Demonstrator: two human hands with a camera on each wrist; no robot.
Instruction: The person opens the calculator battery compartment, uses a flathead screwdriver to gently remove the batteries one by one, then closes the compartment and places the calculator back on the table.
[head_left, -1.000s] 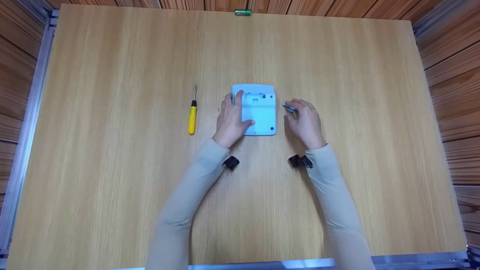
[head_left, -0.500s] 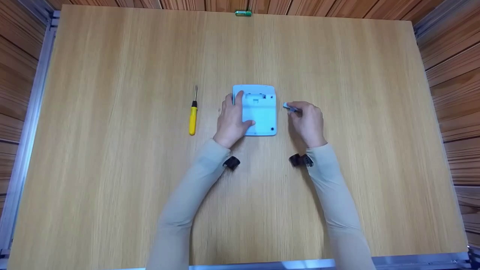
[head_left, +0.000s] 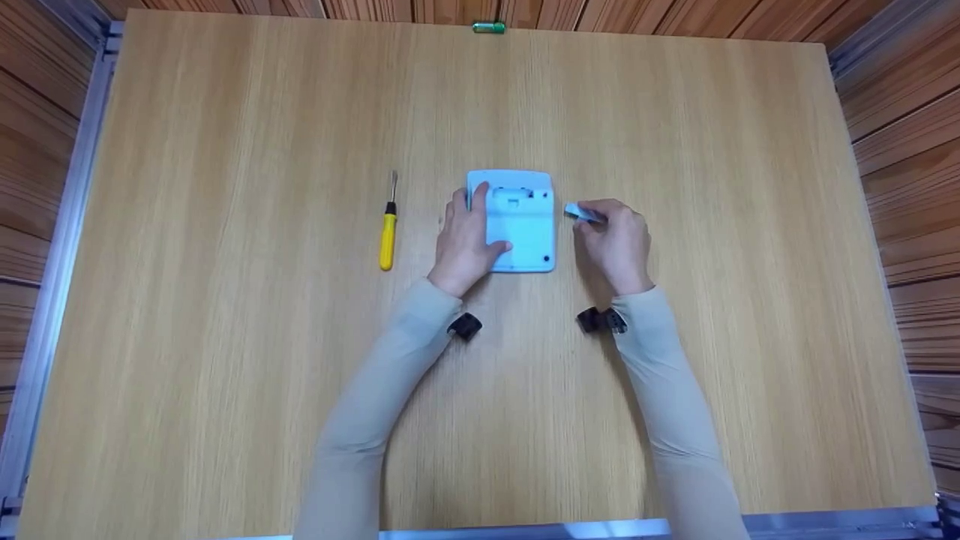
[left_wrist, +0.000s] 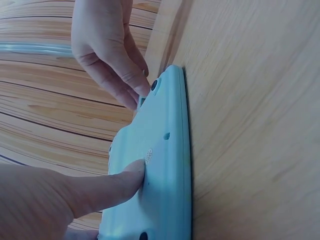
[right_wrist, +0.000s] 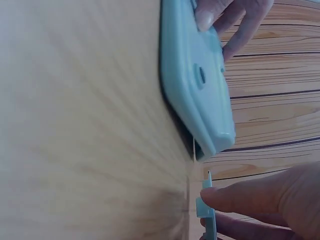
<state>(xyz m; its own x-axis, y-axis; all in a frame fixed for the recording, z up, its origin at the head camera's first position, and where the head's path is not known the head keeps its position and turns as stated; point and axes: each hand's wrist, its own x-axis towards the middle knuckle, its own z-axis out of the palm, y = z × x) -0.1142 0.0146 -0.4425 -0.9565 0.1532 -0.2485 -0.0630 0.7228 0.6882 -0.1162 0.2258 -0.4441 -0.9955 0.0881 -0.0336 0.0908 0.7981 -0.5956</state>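
One yellow-handled screwdriver [head_left: 387, 240] lay off to the left and one green battery [head_left: 489, 28] sat way out at the far edge of the table [head_left: 225, 300]! Near the middle was one light-blue device [head_left: 525, 236], back side up, battery compartment [head_left: 513, 196] exposed, its left part blocked from view by the left hand [head_left: 463, 238], spread flat with thumb and index finger pressing down. And just to the right, the right hand [head_left: 621, 244], fingers bent, pinched one small light-blue cover [head_left: 576, 211] clear of the device!
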